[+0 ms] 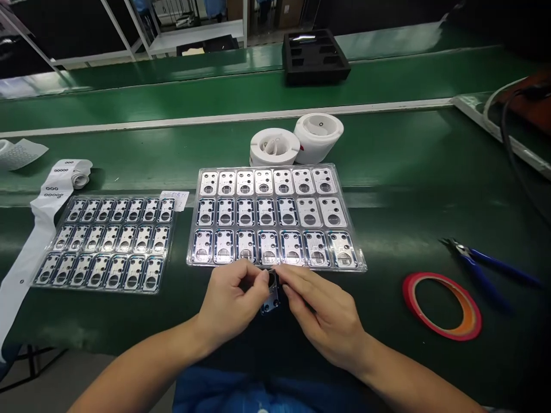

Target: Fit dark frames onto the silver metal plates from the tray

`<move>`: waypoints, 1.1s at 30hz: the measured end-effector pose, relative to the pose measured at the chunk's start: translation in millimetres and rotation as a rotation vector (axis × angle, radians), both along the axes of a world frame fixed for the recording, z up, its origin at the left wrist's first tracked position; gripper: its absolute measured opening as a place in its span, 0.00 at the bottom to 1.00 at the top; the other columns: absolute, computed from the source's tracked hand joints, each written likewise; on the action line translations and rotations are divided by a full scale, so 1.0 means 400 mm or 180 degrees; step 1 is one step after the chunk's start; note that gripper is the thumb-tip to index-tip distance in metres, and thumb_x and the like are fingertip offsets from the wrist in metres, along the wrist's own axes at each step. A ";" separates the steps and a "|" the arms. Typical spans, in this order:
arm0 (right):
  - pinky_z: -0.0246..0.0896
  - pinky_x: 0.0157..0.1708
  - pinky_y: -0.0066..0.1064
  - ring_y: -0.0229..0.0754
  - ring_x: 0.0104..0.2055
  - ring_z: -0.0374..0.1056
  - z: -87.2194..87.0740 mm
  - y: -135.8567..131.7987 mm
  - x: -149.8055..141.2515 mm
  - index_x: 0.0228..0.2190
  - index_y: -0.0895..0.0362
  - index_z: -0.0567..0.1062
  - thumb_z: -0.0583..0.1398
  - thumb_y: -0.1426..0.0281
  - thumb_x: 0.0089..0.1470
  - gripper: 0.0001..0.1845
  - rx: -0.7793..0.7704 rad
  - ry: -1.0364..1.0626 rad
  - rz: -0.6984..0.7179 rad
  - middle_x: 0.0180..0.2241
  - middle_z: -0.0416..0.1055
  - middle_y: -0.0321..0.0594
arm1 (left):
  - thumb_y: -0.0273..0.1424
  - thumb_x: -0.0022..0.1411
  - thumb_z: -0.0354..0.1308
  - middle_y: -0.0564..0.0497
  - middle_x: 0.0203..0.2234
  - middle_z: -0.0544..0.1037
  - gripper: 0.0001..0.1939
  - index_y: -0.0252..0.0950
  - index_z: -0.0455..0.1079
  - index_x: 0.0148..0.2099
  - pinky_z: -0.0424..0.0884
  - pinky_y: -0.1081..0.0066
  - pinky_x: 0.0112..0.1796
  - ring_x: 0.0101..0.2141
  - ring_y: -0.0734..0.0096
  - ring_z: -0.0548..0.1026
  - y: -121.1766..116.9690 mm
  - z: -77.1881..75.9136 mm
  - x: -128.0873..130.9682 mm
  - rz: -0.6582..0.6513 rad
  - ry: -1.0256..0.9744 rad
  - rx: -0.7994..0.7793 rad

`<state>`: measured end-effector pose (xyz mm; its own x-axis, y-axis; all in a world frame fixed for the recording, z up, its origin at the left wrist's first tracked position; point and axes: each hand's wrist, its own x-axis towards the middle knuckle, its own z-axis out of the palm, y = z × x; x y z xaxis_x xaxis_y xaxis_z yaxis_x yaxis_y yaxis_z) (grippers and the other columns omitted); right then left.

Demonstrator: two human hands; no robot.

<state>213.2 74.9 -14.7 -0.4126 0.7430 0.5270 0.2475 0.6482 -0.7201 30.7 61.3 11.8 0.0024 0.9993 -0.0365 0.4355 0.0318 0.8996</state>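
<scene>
Between the thumb and curled fingers of my left hand [235, 301] is a small blue-edged plate [271, 303] with round holes, held tilted over the table's near side. My right hand [322, 312] is closed against the plate's upper right edge, fingers pressed together. The fingertips hide much of the plate's upper part. Just beyond both hands lies a clear plastic tray [362, 265] with rows of similar plates, some with blue edges and some all pale. To the left, a second clear tray [99, 288] is filled with blue-edged plates.
Two white label rolls [275, 146] stand behind the middle tray. A strip of printed labels [37, 229] trails off the left side. At right lie a red tape roll [442, 332] and blue-handled nippers [477, 261]. Farther back sits a black compartment tray [316, 74].
</scene>
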 end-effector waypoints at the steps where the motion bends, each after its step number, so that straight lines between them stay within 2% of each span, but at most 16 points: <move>1: 0.67 0.56 0.30 0.41 0.52 0.71 0.001 -0.001 -0.001 0.56 0.60 0.70 0.57 0.86 0.60 0.24 0.0020 -0.0002 -0.0019 0.49 0.73 0.49 | 0.31 0.63 0.56 0.56 0.17 0.72 0.13 0.33 0.69 0.26 0.64 0.81 0.24 0.20 0.82 0.68 0.000 0.001 0.001 0.0004 0.0022 0.0022; 4: 0.69 0.52 0.31 0.41 0.50 0.71 0.006 -0.002 -0.003 0.51 0.60 0.73 0.58 0.87 0.60 0.20 -0.0065 0.0017 -0.0058 0.47 0.73 0.48 | 0.30 0.62 0.55 0.55 0.18 0.73 0.12 0.33 0.70 0.26 0.65 0.81 0.24 0.20 0.82 0.69 -0.001 0.002 0.006 -0.0045 0.0091 0.0105; 9: 0.69 0.40 0.31 0.40 0.40 0.69 0.016 -0.004 -0.005 0.44 0.61 0.74 0.58 0.86 0.60 0.14 -0.0194 -0.0095 -0.0151 0.38 0.69 0.45 | 0.27 0.61 0.57 0.55 0.18 0.73 0.11 0.32 0.71 0.26 0.63 0.82 0.25 0.20 0.83 0.68 -0.003 -0.004 0.013 -0.0136 0.0398 0.0495; 15: 0.68 0.40 0.29 0.38 0.38 0.70 0.021 -0.004 -0.008 0.43 0.59 0.72 0.57 0.85 0.61 0.12 -0.0298 -0.0216 -0.0191 0.36 0.72 0.42 | 0.24 0.62 0.56 0.55 0.18 0.73 0.11 0.31 0.70 0.27 0.63 0.81 0.25 0.20 0.83 0.69 -0.003 -0.020 0.015 -0.0214 0.0691 0.0960; 23: 0.66 0.36 0.25 0.35 0.34 0.70 0.036 0.004 -0.004 0.42 0.55 0.71 0.58 0.80 0.61 0.11 -0.0875 -0.0286 -0.0172 0.34 0.72 0.34 | 0.25 0.62 0.57 0.54 0.19 0.74 0.09 0.31 0.72 0.28 0.64 0.81 0.25 0.20 0.82 0.70 -0.003 -0.013 0.013 -0.0173 0.0679 0.0650; 33: 0.66 0.37 0.24 0.34 0.35 0.69 0.045 0.012 0.000 0.39 0.54 0.71 0.58 0.81 0.60 0.10 -0.0845 -0.0296 -0.0060 0.34 0.71 0.34 | 0.25 0.62 0.57 0.54 0.20 0.76 0.09 0.32 0.72 0.28 0.65 0.81 0.26 0.21 0.82 0.71 0.000 -0.013 0.011 -0.0151 0.0630 0.0545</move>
<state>213.2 79.5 3.2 -0.4349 0.8579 0.2736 0.3305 0.4347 -0.8377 35.2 61.5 6.5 0.0590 0.9899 0.1287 0.6010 -0.1382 0.7872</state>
